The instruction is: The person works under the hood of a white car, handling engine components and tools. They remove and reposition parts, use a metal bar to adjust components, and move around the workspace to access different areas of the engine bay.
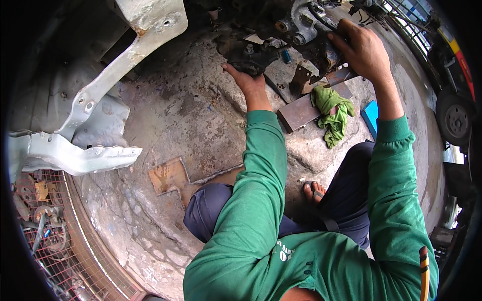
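Note:
My left hand (247,84) is palm up beneath a dark, greasy metal part (249,59) with a bolt on top. Its thumb sticks out to the left, and the other fingers are hidden behind the part. Higher on the right, my right hand (365,52) curls its fingers beside a grey metal casting (302,22) with bolts, near a black ribbed hose (324,19). What those fingers grip is hidden. Rusty, dirty metal brackets (301,79) hang between and below the two hands.
A brown metal block (296,114) lies on the concrete floor (201,125), with a green rag (332,111) over its end. Nearby is a blue flat object (370,118). Silvery body panels (83,153) jut in at left above a red wire grille (80,241). A vehicle wheel (454,116) stands at right.

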Motion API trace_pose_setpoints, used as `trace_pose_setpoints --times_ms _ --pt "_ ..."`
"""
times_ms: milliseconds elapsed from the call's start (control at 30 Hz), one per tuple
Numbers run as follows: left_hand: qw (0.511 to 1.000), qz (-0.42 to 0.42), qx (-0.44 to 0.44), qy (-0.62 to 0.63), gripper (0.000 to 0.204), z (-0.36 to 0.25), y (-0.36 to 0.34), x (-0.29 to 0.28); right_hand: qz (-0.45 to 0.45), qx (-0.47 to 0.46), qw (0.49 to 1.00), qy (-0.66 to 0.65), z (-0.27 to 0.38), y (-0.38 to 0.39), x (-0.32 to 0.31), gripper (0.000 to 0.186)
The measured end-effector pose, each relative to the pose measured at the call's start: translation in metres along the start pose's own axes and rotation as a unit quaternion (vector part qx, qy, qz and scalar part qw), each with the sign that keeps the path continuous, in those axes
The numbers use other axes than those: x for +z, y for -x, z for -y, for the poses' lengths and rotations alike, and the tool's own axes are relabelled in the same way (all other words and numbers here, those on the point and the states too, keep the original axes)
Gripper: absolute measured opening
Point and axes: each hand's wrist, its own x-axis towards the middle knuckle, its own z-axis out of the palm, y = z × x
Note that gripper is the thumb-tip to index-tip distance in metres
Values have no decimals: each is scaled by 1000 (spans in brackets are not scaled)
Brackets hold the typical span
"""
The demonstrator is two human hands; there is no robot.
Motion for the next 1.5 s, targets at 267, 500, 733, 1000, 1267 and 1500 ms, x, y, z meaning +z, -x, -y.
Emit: trace_pose_setpoints --times_ms 267,500,733,1000,1267,1500 --pt "1000 3 6 4 92 -1 -2 -2 0 1 1000 11 1 0 0 29" --pt "1000 -12 4 -6 92 -1 2 1 1 2 1000 8 1 -1 -1 29" --pt "1000 -12 2 -2 93 0 1 0 -3 -3 1000 4 1 0 0 29" --pt "1000 1 5 4 94 1 -1 -3 0 0 1000 9 1 -1 0 29" --pt "1000 -1 6 9 93 0 -1 -2 -3 -5 1000 8 -1 0 2 29" --pt "1000 -3 6 9 92 -2 -2 -1 -7 -8 1000 11 -1 0 1 29"
